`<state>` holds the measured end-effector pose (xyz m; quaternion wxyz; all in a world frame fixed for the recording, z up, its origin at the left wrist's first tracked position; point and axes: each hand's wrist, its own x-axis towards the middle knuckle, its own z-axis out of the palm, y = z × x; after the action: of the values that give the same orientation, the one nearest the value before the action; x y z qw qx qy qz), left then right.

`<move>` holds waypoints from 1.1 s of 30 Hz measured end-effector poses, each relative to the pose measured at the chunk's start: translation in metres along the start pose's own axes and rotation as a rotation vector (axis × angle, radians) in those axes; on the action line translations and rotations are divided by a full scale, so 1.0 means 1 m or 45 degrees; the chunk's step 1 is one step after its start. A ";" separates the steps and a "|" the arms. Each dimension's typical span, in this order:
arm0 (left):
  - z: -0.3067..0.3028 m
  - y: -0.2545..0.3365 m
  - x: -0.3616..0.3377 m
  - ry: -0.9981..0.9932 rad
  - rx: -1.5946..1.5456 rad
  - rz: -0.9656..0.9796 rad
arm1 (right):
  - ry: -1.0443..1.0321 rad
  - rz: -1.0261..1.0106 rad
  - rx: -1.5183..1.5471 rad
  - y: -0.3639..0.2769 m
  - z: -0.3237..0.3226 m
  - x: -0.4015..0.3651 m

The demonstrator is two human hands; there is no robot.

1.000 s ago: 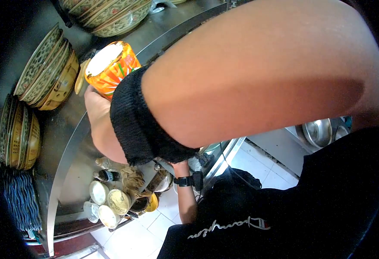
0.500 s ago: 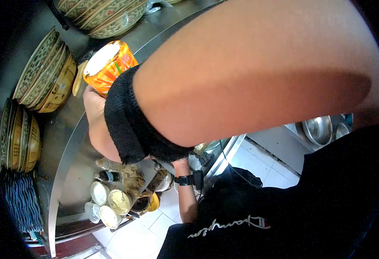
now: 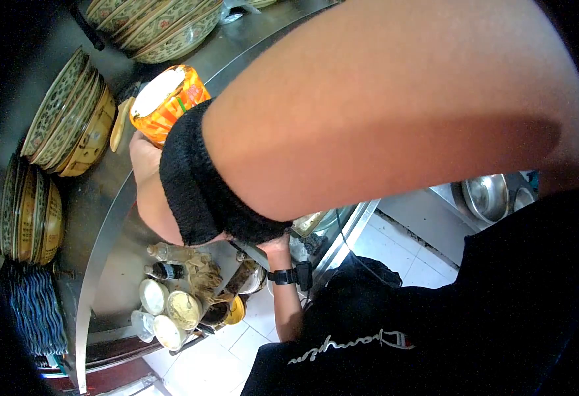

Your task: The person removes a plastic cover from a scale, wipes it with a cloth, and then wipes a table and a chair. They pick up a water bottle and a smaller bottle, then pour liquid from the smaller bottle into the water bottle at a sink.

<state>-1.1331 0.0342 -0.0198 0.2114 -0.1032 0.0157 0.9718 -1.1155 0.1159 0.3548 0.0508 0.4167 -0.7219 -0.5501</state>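
My right arm, with a black band around it, crosses the view from the upper right. Beyond the band, my right hand [image 3: 145, 156] is right up against an orange printed package [image 3: 165, 105] with a white round top, at the steel shelf [image 3: 108, 221]. Its fingers are hidden behind the package and band, so I cannot tell if they grip it. A wooden-looking handle [image 3: 122, 124] lies beside the package. Lower down, my left forearm [image 3: 287, 310] wears a black watch [image 3: 290, 274]. The left hand's fingers are hidden under my right arm.
Patterned bowls [image 3: 68, 122] stand stacked on the shelf, with more bowls [image 3: 171, 33] above and blue wavy dishes [image 3: 35, 310] below. Under the shelf edge are several open tubs [image 3: 184, 310], a dark-capped bottle [image 3: 164, 270] and crumpled brown cloth [image 3: 204, 277]. Metal bowls [image 3: 487, 198] sit at right.
The view has shifted very slightly. My right hand stays at the orange package, and my left wrist has barely moved.
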 end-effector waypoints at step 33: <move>-0.010 -0.001 -0.002 0.074 0.145 0.151 | -0.019 0.039 -0.049 -0.001 -0.009 -0.011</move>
<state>-1.1289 0.0336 -0.0291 0.1586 -0.1181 0.0832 0.9767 -1.1030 0.1166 0.3620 0.0617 0.4003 -0.7179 -0.5662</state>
